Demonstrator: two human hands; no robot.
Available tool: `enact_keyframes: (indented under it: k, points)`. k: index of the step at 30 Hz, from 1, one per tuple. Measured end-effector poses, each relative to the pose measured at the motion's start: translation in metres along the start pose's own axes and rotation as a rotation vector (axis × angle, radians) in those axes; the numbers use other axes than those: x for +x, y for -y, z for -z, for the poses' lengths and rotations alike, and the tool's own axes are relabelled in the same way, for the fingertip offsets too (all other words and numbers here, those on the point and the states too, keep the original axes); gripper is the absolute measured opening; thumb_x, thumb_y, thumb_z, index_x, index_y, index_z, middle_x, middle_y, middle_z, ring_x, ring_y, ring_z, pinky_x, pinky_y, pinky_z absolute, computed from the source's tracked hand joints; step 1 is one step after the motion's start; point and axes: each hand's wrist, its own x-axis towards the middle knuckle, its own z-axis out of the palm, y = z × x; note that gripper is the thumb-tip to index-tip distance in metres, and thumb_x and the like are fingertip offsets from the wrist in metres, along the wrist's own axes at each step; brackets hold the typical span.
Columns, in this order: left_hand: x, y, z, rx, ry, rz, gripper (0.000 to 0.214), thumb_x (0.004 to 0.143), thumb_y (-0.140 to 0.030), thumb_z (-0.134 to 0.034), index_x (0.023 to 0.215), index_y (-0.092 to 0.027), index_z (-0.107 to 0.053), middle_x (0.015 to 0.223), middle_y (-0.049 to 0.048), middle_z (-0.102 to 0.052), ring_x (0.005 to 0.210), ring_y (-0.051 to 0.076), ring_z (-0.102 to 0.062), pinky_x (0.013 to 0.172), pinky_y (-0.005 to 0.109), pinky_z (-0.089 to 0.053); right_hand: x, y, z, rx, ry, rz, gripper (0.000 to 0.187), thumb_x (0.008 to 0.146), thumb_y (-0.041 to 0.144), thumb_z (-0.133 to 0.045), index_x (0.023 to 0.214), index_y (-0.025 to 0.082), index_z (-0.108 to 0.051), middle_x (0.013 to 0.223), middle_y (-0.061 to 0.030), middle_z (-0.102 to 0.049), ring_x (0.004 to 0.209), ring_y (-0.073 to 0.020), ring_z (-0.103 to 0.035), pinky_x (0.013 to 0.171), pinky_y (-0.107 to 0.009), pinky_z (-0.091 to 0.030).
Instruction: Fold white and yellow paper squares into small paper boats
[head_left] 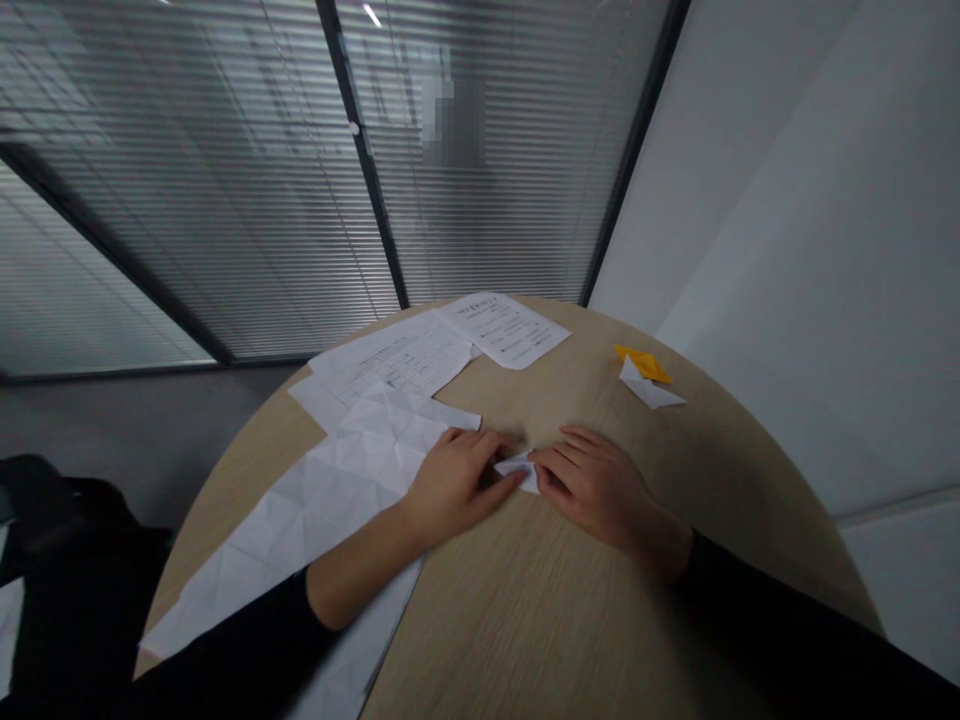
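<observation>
A small folded white paper piece (519, 468) lies on the round wooden table (540, 600) between my two hands. My left hand (457, 482) rests on the table with its fingers curled, the fingertips pinching the left side of the paper. My right hand (592, 482) presses the paper's right side, its fingers drawn together over it. Most of the paper is hidden beneath my fingers. My left forearm lies across a large creased white sheet (330, 490).
Printed sheets (450, 345) lie at the table's far edge. A small orange folded paper (642, 362) and a white folded paper (651, 390) sit at the far right. A dark chair (67, 560) stands at left. Glass walls with blinds are behind.
</observation>
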Motion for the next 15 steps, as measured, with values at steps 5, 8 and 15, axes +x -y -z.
enact_keyframes:
  k: [5,8,15]
  points:
    - [-0.001,-0.012,0.001,-0.161,-0.077,0.108,0.032,0.102,-0.046,-0.081,0.123,-0.025,-0.070,0.094,-0.0006,-0.082,0.075,0.020,-0.076,0.089,0.043,-0.060,-0.004,0.004,-0.004,0.131,-0.176,-0.090,0.020,0.104,0.014,-0.066,0.112,0.030,-0.075,0.097,-0.0014,-0.086,0.085,-0.0236,-0.081,0.116,-0.052,-0.061]
    - [-0.002,-0.016,0.001,-0.191,-0.070,0.112,0.036,0.096,-0.042,-0.085,0.122,-0.025,-0.067,0.080,-0.0047,-0.077,0.068,0.019,-0.072,0.084,0.041,-0.060,-0.006,0.005,-0.007,0.175,-0.228,-0.229,0.013,0.100,0.019,-0.069,0.104,0.031,-0.072,0.082,0.0003,-0.079,0.076,-0.0240,-0.077,0.101,-0.048,-0.066]
    - [-0.005,-0.013,0.003,-0.367,-0.092,0.084,0.015,0.111,-0.032,-0.064,0.121,-0.024,-0.072,0.089,0.0000,-0.076,0.070,0.015,-0.068,0.067,0.030,-0.053,-0.006,-0.001,-0.008,0.473,-0.229,-0.366,0.017,0.099,0.021,-0.066,0.112,0.031,-0.072,0.099,-0.0032,-0.083,0.085,-0.0238,-0.079,0.080,-0.037,-0.066]
